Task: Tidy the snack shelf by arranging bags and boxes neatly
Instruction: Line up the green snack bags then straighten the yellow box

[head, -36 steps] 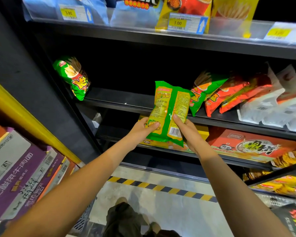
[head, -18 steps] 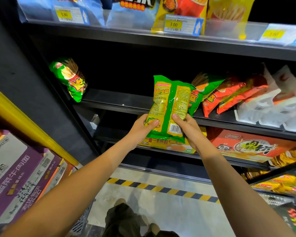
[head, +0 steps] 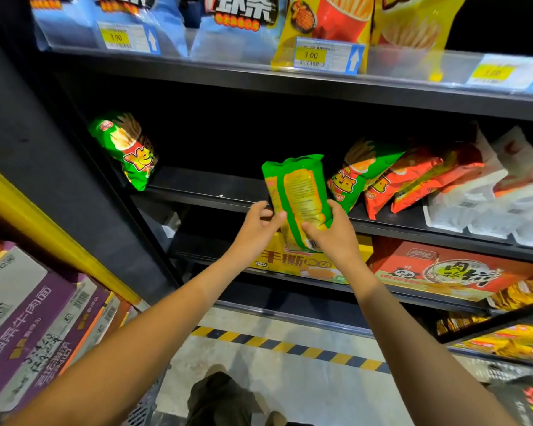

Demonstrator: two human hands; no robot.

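Green and red snack bags (head: pixel 391 176) leaning along middle shelf (head: pixel 203 187) right half; lone green bag (head: pixel 123 149) at left end. Green packet (head: pixel 299 195) upright at shelf front edge, pinched between left hand (head: pixel 256 226) and right hand (head: pixel 333 232).

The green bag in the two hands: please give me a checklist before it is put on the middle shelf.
1. Grip: left hand and right hand both hold the green bag: ok.
2. Bare space on middle shelf left of the leaning green bag: ok.
3. Neighbours upright: that bag and the red bags lean: not ok.
4. Front of held bag faces outward: not ok.
5. Shelf depth: cannot tell.
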